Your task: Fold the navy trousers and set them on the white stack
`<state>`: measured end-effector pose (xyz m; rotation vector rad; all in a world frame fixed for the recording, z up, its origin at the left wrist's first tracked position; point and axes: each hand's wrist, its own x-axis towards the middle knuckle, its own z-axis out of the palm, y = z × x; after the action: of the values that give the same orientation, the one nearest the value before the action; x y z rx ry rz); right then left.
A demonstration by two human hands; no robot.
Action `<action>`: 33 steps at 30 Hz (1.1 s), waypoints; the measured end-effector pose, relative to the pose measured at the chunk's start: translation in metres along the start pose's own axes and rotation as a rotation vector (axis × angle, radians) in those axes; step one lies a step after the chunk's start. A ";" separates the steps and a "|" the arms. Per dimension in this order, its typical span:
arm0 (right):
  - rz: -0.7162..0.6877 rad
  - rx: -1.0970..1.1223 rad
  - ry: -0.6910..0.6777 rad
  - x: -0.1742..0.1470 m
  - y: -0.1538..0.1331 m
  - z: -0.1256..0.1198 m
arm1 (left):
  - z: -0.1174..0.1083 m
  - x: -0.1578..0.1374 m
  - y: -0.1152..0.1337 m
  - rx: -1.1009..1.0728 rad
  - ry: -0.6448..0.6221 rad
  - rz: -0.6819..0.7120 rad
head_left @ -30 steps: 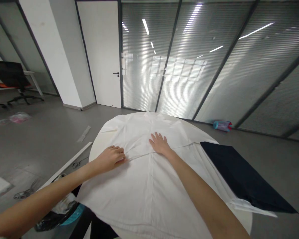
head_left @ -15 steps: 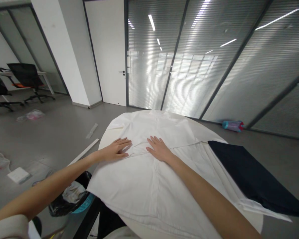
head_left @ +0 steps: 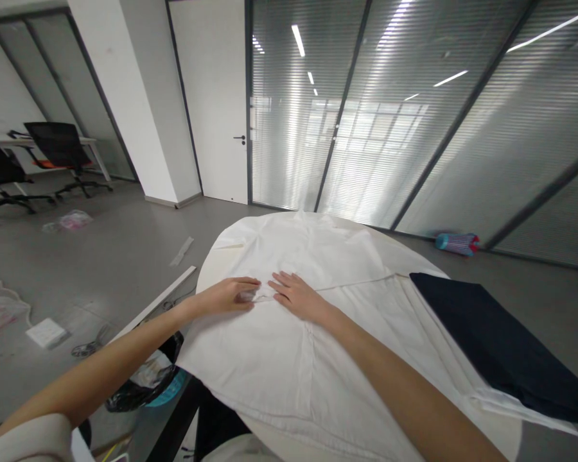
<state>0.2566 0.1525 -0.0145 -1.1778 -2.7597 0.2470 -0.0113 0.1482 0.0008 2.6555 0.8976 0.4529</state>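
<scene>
Large white cotton shirt spread flat, covering most of round white table; collar end at far edge, hem hanging over near edge, so long axis running near-to-far, roughly in line w/ body. Horizontal crease/fold line across shirt's middle, from left-centre out toward right edge.

Left hand on shirt just left of centre, fingers curled, pinching small bit of white fabric at crease's left end; looks like a light grasp, not a clenched fist. Right hand flat on shirt just right of that, palm down, fingers spread & released, pressing cloth, gripping nothing. Fingertips of both hands nearly touching, pointing at each other across crease. Both forearms reaching in from near edge, left from near-left side, right from near-right.

Key relation: pinched fabric directly under left fingertips, just left of right hand; left hand nearer to it, right hand pinning cloth beside it. Rest of crease running away rightward from right hand.

Dark navy folded cloth at table's right edge, lying partly over shirt's right side, well apart from both hands. Black bin bag w/ teal rim on floor below near-left edge. Scissors, white strip & paper scraps on grey floor to left. Office chairs far left, blue-red cylinder by glass wall.
</scene>
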 end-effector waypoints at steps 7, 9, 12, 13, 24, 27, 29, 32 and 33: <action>-0.012 0.048 0.117 -0.011 0.012 0.004 | 0.002 -0.010 -0.001 -0.121 0.118 -0.051; -0.013 0.068 0.175 -0.010 0.014 0.006 | 0.004 -0.010 0.001 -0.116 0.141 -0.047; 0.004 0.094 0.253 -0.009 0.016 0.009 | 0.008 -0.009 0.003 -0.112 0.199 -0.082; 0.015 0.096 0.273 -0.008 0.016 0.009 | 0.009 -0.008 0.003 -0.119 0.231 -0.119; 0.015 -0.205 0.232 -0.010 -0.001 -0.004 | 0.008 -0.017 0.002 0.157 0.206 0.116; 0.001 -0.244 0.193 -0.008 -0.007 -0.006 | 0.002 -0.017 0.007 0.254 0.131 0.199; -0.005 -0.205 0.204 -0.006 -0.012 -0.006 | 0.001 -0.016 0.009 0.261 0.094 0.203; -0.053 -0.061 0.218 -0.006 -0.017 -0.004 | 0.001 -0.013 0.011 0.231 0.046 0.159; -0.073 -0.018 0.208 -0.006 -0.016 -0.003 | 0.002 -0.011 0.012 0.212 0.032 0.142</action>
<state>0.2502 0.1370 -0.0083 -1.0391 -2.6211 0.0866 -0.0131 0.1319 0.0015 2.9267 0.8096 0.4573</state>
